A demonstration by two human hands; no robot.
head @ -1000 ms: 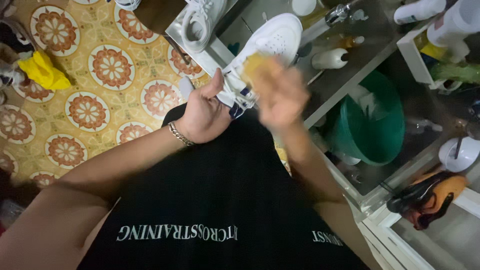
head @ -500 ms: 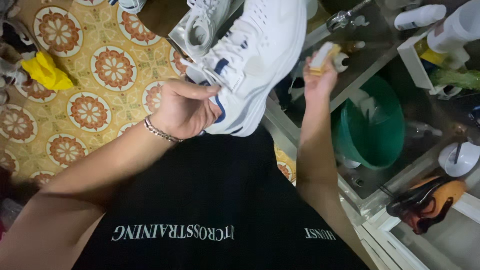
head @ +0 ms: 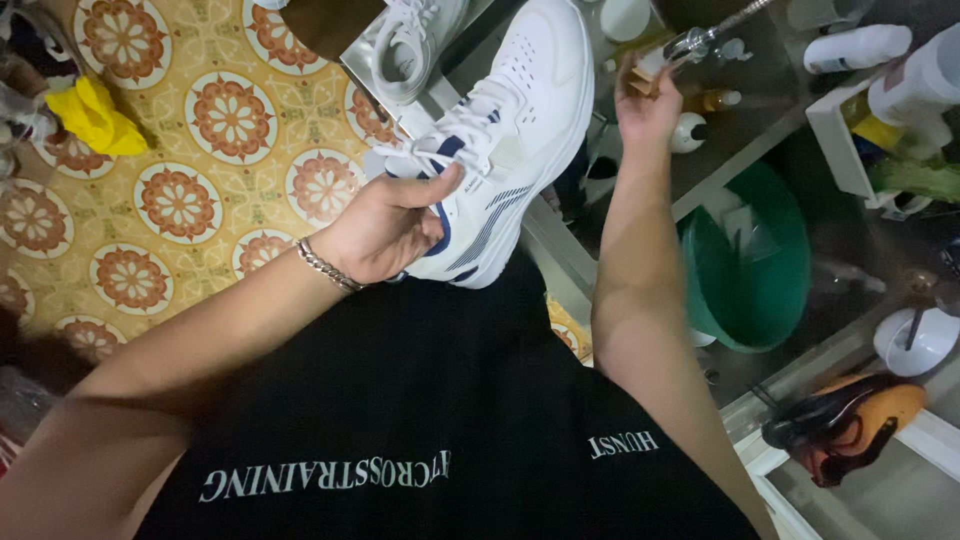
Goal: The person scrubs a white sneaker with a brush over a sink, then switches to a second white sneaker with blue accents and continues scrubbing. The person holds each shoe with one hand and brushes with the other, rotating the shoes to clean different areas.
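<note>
My left hand (head: 385,225) grips a white sneaker (head: 515,130) with dark blue trim by its heel and collar, toe pointing away from me, held above my lap. My right hand (head: 645,105) is stretched out to the glass shelf and holds a small tan brush or sponge (head: 640,78) right by a spray bottle nozzle (head: 695,42). A chain bracelet (head: 325,265) is on my left wrist.
A second white sneaker (head: 405,45) lies on the shelf edge ahead. Several bottles (head: 860,45) stand on the glass shelf. Below it sits a green basin (head: 755,265), a white bowl (head: 915,340) and an orange-black tool (head: 845,420). A yellow cloth (head: 95,115) lies on the patterned floor.
My left hand lifted and turned the sneaker so its side faces me. My right hand left the shoe and reached out to the shelf with the small tan piece.
</note>
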